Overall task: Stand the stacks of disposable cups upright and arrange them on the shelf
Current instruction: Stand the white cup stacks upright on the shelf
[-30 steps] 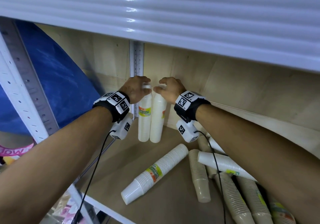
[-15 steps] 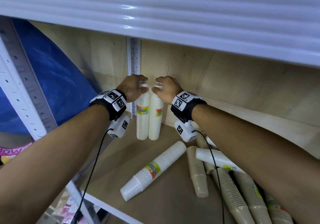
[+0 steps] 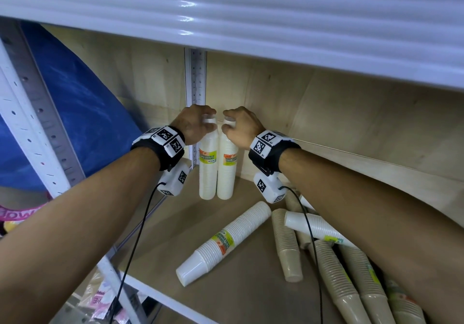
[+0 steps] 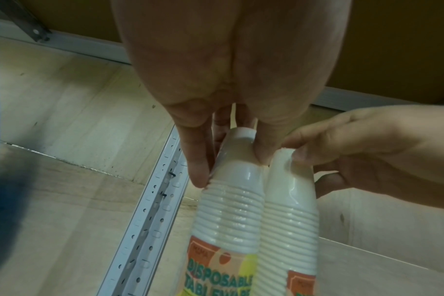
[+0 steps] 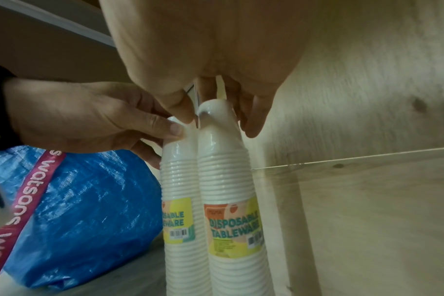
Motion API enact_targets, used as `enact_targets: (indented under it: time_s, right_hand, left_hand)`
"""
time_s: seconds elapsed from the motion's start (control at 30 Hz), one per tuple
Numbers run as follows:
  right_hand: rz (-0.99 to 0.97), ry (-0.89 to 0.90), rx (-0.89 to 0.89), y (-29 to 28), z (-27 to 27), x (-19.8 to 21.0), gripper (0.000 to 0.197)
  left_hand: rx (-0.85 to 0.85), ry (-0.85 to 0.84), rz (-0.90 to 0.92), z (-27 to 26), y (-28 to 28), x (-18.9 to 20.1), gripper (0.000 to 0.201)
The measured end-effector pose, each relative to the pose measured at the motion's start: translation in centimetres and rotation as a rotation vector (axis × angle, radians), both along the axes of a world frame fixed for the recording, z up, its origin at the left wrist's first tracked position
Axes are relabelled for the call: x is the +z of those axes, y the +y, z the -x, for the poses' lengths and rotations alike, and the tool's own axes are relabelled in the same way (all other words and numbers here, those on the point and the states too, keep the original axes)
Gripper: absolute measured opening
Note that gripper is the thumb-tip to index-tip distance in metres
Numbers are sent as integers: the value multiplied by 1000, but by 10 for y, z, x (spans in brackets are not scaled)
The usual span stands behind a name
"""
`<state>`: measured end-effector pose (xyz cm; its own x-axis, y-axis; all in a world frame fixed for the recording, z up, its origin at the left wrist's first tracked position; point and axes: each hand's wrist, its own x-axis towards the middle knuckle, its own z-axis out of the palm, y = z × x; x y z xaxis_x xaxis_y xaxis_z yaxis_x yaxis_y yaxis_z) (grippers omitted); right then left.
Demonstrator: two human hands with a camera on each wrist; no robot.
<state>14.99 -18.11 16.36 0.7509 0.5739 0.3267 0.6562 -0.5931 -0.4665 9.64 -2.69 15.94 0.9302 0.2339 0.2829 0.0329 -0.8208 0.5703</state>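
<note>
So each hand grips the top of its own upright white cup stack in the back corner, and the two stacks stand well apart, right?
Not apart. The left hand and right hand each grip the top of their own stack, but the left stack and right stack stand side by side, touching, as the right wrist view shows.

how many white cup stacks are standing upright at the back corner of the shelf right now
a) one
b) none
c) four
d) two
d) two: the left hand grips the top of the left white stack and the right hand grips the top of the right white stack; both stand side by side on the shelf, while the other stacks lie on their sides.
</note>
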Motion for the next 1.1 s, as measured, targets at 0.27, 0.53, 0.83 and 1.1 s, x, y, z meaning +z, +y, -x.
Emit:
enact_targets:
  time_s: [0.27,0.53,0.83,1.1]
  right_hand:
    - [14,-23,-34,-1,-5,-3,45]
    - [22,20,-30,-13,1,1,64]
    - [245,24,-50,-76,17,-2,47]
    - [520,230,-92,-128,39,-69,70]
  left_hand:
    - [-3,16,-33,0,-1,0,45]
    - [-4,63,3,12,-4,10,63]
    - [15,105,11,65,-21,9,46]
    - [-27,405,-25,115,-50,-52,50]
